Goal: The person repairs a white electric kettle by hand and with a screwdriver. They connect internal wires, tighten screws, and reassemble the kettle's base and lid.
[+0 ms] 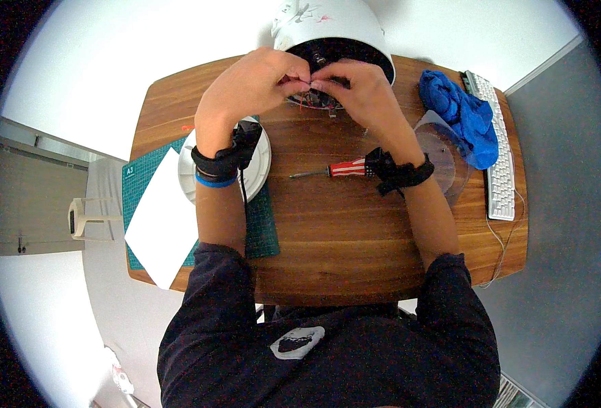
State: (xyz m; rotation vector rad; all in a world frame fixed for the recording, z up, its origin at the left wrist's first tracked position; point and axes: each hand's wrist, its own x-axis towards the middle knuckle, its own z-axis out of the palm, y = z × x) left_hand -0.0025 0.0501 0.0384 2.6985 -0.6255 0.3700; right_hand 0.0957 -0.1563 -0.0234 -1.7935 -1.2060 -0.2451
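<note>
From my end, I have the left hand (256,83) and right hand (364,90) meeting, fingertips pinched closed — what sits between them is too small to tell — at the mouth of the white drum (334,26), where thin red wires (301,100) show. The drum is already open; I judge the wires unfinished. Nearer me than the drum lie a screwdriver (349,168) and, leftward, a round white plate (261,161).

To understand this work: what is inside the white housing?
The white housing shows a dark interior and red wires at its lower edge; left hand and right hand hide part.
</note>
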